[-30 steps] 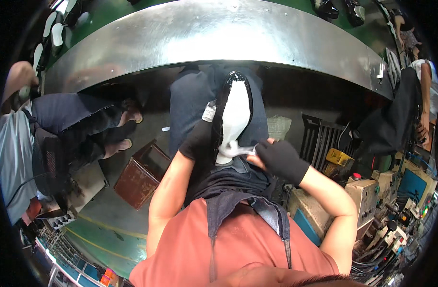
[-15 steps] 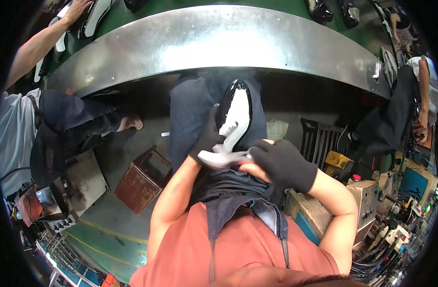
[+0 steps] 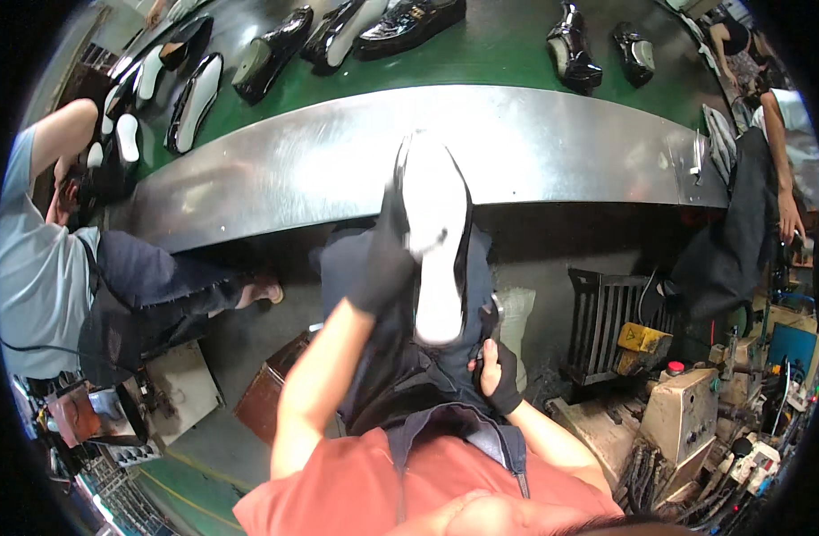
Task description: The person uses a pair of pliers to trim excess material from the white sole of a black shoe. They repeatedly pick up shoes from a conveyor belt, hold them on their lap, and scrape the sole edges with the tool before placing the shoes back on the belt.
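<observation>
A black glossy shoe [image 3: 464, 259] with its white sole facing up lies lengthwise over my lap, its toe overlapping the metal edge of the bench. My left hand [image 3: 384, 263], in a black glove, grips it along the left side; its fingertips are smeared by motion around the middle of the sole. Lower down on the right, beside my thigh, my right hand [image 3: 500, 377] is closed with its bare thumb out of the black glove. A dark slim object [image 3: 491, 320] sticks up from it, too unclear to name.
Ahead stands a green work surface [image 3: 508, 54] with a curved metal edge [image 3: 293, 196] and several black shoes [image 3: 414, 29]. Co-workers are at the left [image 3: 47, 259] and right [image 3: 789, 161]. A brown box [image 3: 271, 384] stands at left; machinery [image 3: 682, 402] and a yellow pedal [image 3: 642, 344] are at right.
The shoe has moved forward to the metal edge with my left hand on it, and its white sole now lies along it. My right hand has left the heel and dropped beside my thigh.
</observation>
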Action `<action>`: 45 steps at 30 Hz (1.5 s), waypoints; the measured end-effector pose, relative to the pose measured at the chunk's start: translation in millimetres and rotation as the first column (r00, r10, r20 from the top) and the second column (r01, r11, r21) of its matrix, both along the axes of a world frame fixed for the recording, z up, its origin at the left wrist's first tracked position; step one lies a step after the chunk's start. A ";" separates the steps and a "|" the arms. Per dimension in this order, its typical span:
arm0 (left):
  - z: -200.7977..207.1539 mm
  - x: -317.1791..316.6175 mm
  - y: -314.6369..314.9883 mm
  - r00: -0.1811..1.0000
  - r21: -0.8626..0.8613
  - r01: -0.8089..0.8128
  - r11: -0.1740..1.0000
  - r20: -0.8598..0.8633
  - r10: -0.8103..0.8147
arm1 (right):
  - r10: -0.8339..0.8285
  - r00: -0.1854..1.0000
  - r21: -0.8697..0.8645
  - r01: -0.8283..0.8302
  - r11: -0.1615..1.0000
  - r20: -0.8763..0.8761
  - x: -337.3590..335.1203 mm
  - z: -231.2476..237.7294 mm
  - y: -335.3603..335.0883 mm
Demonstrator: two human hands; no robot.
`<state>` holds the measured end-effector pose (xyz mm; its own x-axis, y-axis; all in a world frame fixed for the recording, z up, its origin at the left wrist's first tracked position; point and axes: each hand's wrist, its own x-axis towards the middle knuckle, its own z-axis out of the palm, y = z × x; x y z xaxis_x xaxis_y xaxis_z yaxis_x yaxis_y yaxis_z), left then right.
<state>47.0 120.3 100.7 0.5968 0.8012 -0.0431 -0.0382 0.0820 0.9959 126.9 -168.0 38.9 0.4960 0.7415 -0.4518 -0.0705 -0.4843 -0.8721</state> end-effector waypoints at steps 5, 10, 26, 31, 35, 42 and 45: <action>62.2 110.5 112.8 0.949 -0.137 -0.071 0.988 0.295 0.109 | 0.097 0.991 -0.092 -0.105 0.990 -0.088 27.6 -1.4 9.2; 37.7 131.0 142.7 0.861 0.758 0.429 0.491 -0.507 0.031 | 0.109 0.986 -0.080 -0.119 0.990 -0.127 40.8 8.4 20.2; 19.5 136.5 335.2 0.376 0.502 0.697 0.513 -0.864 0.334 | 0.158 0.961 -0.059 -0.176 0.983 -0.226 45.2 2.4 19.9; 56.4 89.9 251.5 0.944 -0.464 0.146 0.874 0.328 0.017 | 0.139 0.954 -0.109 -0.172 0.979 -0.266 38.4 3.8 26.8; 36.7 3.3 105.2 0.970 -0.323 0.019 0.946 0.236 0.061 | 0.091 0.964 -0.118 -0.124 0.985 -0.252 38.1 13.7 28.7; -43.7 -116.9 -49.8 0.980 -0.110 0.046 0.993 0.196 -0.023 | 0.279 0.946 0.208 -0.243 0.947 -0.167 55.0 45.4 65.4; -0.9 -122.7 -99.2 0.968 -0.130 0.037 0.991 0.249 -0.003 | 0.326 0.936 0.321 -0.270 0.908 -0.133 38.5 75.8 103.7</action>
